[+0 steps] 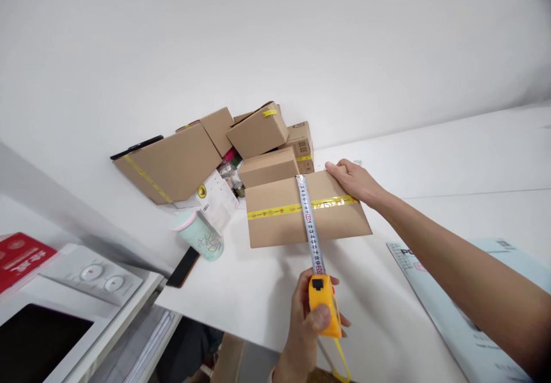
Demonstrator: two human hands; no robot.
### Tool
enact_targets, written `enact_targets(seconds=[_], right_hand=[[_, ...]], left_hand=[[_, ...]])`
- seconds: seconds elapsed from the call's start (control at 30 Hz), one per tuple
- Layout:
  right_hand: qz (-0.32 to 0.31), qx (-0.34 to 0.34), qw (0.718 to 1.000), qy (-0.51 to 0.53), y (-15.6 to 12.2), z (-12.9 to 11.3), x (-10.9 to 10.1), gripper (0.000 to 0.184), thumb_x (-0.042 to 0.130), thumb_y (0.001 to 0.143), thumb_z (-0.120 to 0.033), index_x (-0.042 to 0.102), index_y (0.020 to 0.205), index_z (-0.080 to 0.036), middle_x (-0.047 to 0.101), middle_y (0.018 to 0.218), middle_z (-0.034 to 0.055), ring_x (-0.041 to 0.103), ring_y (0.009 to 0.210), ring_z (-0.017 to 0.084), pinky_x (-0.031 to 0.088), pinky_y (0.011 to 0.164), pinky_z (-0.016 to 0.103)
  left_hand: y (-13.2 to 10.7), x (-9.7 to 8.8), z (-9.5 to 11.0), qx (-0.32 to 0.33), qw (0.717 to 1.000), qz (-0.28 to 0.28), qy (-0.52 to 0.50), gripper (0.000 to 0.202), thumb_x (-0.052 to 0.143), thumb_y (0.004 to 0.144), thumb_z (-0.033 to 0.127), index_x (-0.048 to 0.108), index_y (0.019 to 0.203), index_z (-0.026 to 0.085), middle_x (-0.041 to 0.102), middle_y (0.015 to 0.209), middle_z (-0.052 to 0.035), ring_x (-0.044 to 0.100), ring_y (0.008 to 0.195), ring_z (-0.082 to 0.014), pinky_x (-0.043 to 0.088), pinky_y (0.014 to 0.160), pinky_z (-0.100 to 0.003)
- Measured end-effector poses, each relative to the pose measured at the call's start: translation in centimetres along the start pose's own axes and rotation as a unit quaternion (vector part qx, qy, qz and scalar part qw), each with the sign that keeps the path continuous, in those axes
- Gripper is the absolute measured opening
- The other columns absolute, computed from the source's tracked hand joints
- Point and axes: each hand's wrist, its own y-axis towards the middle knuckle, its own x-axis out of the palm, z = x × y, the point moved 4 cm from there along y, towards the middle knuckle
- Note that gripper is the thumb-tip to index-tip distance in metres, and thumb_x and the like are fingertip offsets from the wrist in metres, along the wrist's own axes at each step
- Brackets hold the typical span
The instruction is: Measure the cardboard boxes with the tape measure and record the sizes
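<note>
A flat cardboard box (284,225) sealed with yellow tape lies on the white table (430,159). My left hand (307,325) is closed round a yellow tape measure (323,307) at the table's near edge. Its metal blade (310,222) runs from the case across the box top to the far edge. My right hand (355,181) rests on the box's far right corner, fingers curled over the edge, near the blade's end.
Several cardboard boxes (258,133) are piled against the wall behind. A pastel cup (200,235), a white packet (217,199) and a black phone (183,267) lie to the left. A printed sheet (456,314) lies at right. A lower white desk (86,291) stands at left.
</note>
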Motion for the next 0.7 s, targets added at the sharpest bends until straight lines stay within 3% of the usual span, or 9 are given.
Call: enact_targets(seconds=[0.23,0.33,0.43,0.53,0.6,0.7], right_hand=[[0.024,-0.012,1.000,-0.010,0.0,0.0,0.1,0.054,0.037,0.088,-0.074,0.056,0.088,-0.023,0.072,0.098,0.0120,0.063,0.086,0.030,0.044,0.070,0.039],[0.050,-0.016,0.998,-0.025,-0.6,-0.2,0.0,0.053,0.036,0.089,-0.073,0.055,0.085,-0.024,0.072,0.095,0.0105,0.063,0.085,0.030,0.043,0.068,0.038],[0.070,-0.040,0.996,-0.026,-2.5,-0.2,0.0,0.050,0.037,0.091,-0.071,0.056,0.085,-0.025,0.072,0.093,0.0084,0.064,0.085,0.030,0.044,0.071,0.040],[0.110,-0.130,0.985,-0.022,-5.6,0.7,0.4,0.039,0.042,0.094,-0.060,0.060,0.091,-0.026,0.073,0.102,0.0078,0.065,0.093,0.030,0.045,0.082,0.043],[0.142,-0.231,0.962,-0.025,-7.9,1.9,1.1,0.028,0.046,0.096,-0.048,0.061,0.100,-0.025,0.073,0.111,0.0080,0.066,0.103,0.030,0.044,0.091,0.045],[0.153,-0.346,0.925,-0.033,-10.3,3.9,2.8,0.023,0.056,0.093,-0.041,0.062,0.107,-0.024,0.073,0.118,0.0106,0.065,0.115,0.031,0.043,0.097,0.048]], left_hand=[[-0.3,0.2,0.2,0.028,1.000,-0.011,-0.002,0.061,0.079,0.072,0.058,0.061,0.120,0.026,0.061,0.120,-0.0080,0.071,0.066,-0.0143,0.057,0.053,-0.022],[-1.0,0.2,1.6,0.068,0.997,-0.029,-0.022,0.068,0.079,0.069,0.064,0.060,0.123,0.027,0.059,0.123,-0.0094,0.071,0.065,-0.0155,0.057,0.052,-0.024],[-2.0,0.1,3.8,0.067,0.996,-0.056,-0.023,0.080,0.086,0.056,0.067,0.063,0.120,0.026,0.062,0.114,-0.0082,0.071,0.067,-0.0184,0.059,0.055,-0.026],[-3.0,0.2,4.9,0.016,0.997,-0.071,-0.036,0.086,0.093,0.046,0.062,0.064,0.118,0.024,0.065,0.092,-0.0046,0.071,0.069,-0.0205,0.059,0.059,-0.026],[-3.6,0.5,4.4,-0.031,0.996,-0.065,-0.052,0.072,0.090,0.058,0.058,0.064,0.115,0.022,0.066,0.081,-0.0033,0.070,0.063,-0.0185,0.056,0.054,-0.023],[-4.1,0.9,1.7,-0.105,0.991,-0.037,-0.073,0.040,0.077,0.080,0.047,0.065,0.105,0.020,0.061,0.062,0.0000,0.065,0.048,-0.0143,0.048,0.043,-0.017]])
